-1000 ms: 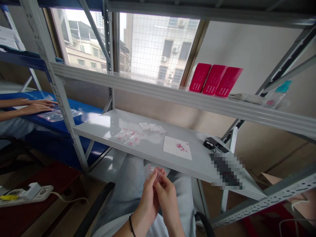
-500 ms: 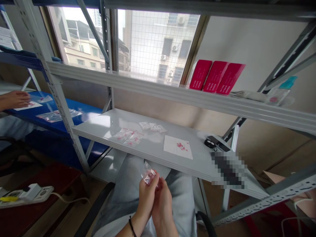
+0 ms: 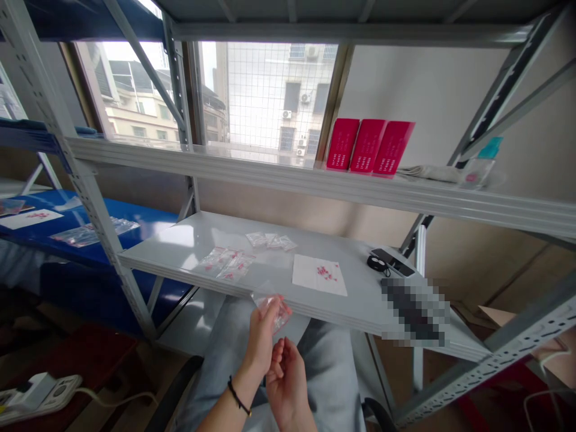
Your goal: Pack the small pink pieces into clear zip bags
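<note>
My left hand (image 3: 261, 336) is pinched on a small clear plastic bag (image 3: 281, 317) over my lap, at the shelf's front edge. Something reddish shows through the plastic. Just below it, my right hand (image 3: 286, 373) is turned palm up with its fingers curled in; whether anything lies inside them is hidden. On the grey shelf ahead, a white paper sheet (image 3: 300, 277) bears a cluster of small pink-red pieces (image 3: 327, 273). To its left are flat clear bags with red bits (image 3: 229, 264), and behind these several small clear packets (image 3: 270, 241).
A phone (image 3: 400, 264), a black coiled cable (image 3: 376, 263) and a blurred-out dark object (image 3: 411, 309) lie at right. Red boxes (image 3: 366, 146) and a spray bottle (image 3: 483, 163) stand on the upper shelf. A power strip (image 3: 54, 396) sits low left, beneath a blue table (image 3: 148, 240).
My hands have come apart; the left has moved up and forward with the bag, the right stays lower. The view has shifted. The other person's hand at far left is no longer visible.
</note>
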Available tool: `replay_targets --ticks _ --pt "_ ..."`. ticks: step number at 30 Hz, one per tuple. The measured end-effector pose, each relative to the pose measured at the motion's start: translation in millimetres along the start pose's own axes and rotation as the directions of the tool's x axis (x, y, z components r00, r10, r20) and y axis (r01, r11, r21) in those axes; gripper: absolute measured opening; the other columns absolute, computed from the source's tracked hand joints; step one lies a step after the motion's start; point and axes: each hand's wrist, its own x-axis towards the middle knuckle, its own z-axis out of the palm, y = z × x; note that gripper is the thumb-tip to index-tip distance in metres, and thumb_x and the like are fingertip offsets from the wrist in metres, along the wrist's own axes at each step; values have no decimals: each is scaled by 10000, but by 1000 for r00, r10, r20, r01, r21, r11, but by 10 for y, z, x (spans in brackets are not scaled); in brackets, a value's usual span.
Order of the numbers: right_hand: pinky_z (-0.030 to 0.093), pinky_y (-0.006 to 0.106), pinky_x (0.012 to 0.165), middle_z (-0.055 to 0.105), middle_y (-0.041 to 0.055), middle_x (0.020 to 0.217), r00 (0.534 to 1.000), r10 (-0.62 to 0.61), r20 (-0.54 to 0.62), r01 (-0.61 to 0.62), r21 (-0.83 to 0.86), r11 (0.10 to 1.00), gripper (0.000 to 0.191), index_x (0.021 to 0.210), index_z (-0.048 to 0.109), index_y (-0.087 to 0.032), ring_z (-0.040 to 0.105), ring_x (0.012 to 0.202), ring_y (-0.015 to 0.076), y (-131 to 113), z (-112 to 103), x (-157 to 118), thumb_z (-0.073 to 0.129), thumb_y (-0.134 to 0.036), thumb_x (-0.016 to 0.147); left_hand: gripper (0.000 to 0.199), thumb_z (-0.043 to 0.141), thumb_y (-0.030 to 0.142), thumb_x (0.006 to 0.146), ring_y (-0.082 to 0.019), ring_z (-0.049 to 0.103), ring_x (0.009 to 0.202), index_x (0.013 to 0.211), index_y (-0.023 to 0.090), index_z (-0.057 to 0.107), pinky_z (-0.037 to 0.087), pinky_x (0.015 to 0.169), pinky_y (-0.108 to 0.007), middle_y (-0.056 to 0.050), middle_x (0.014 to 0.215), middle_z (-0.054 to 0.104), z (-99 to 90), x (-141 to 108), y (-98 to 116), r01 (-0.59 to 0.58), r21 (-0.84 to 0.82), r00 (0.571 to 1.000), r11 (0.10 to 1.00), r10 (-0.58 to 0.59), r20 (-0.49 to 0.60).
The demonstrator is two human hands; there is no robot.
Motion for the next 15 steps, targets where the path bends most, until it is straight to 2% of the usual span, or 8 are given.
replay_targets --ticks 2,4,7,9,10,12,13,15 --pt "177 147 267 332 -140 446 991 134 -28 -129 135 982 407 620 483 -232 194 344 27 -198 56 -26 846 -409 562 360 678 470 827 -204 728 809 1011 161 689 548 761 -293 -68 806 750 85 349 310 -52 -38 995 998 55 82" --pt "120 159 277 216 -163 441 988 147 -41 -138 170 976 428 591 423 -242 68 379 30 -522 125 -48 825 -389 599 375 679 483 775 -232 739 837 980 170 653 543 741 -308 -89 837 762 160 806 639 -81 62 990 995 72 125" --pt "105 184 307 172 -147 480 997 -49 -60 46 -42 998 431 592 350 -252 35 432 60 -1174 220 29 734 -411 708 363 612 519 760 -245 737 870 894 182 618 529 687 -300 -121 914 761 197 1557 1027 -116 431 991 895 74 115" --pt "121 215 324 165 -130 503 970 -239 -44 207 -364 908 408 614 316 -264 61 445 87 -1624 254 198 601 -480 810 318 642 494 729 -256 726 829 789 185 599 494 625 -287 -124 876 747 152 1981 1173 -99 539 995 836 67 79" --pt "139 230 335 160 -121 512 936 -351 -32 270 -576 771 400 624 289 -272 84 447 99 -1829 260 317 510 -508 859 303 669 478 707 -276 718 814 739 187 586 474 605 -292 -127 836 737 109 2147 1220 -85 597 996 798 67 52" --pt "201 256 378 164 -105 526 843 -534 55 265 -908 325 385 638 228 -280 149 448 114 -2167 254 603 348 -509 923 280 721 431 665 -331 701 838 673 198 565 449 610 -313 -131 762 715 -6 2369 1291 -61 715 996 697 90 -2" --pt "218 267 409 185 -96 523 816 -571 90 235 -954 185 380 633 222 -278 183 454 118 -2296 248 757 333 -491 928 271 739 409 652 -358 692 871 666 202 565 445 629 -325 -134 744 709 -73 2427 1326 -53 766 993 640 112 -25" --pt "241 286 482 254 -72 505 790 -592 157 193 -981 -3 391 596 251 -266 275 484 132 -2466 244 1056 384 -447 916 246 737 391 668 -387 671 953 722 200 591 443 684 -344 -141 770 712 -211 2448 1401 -52 845 983 532 178 -52"
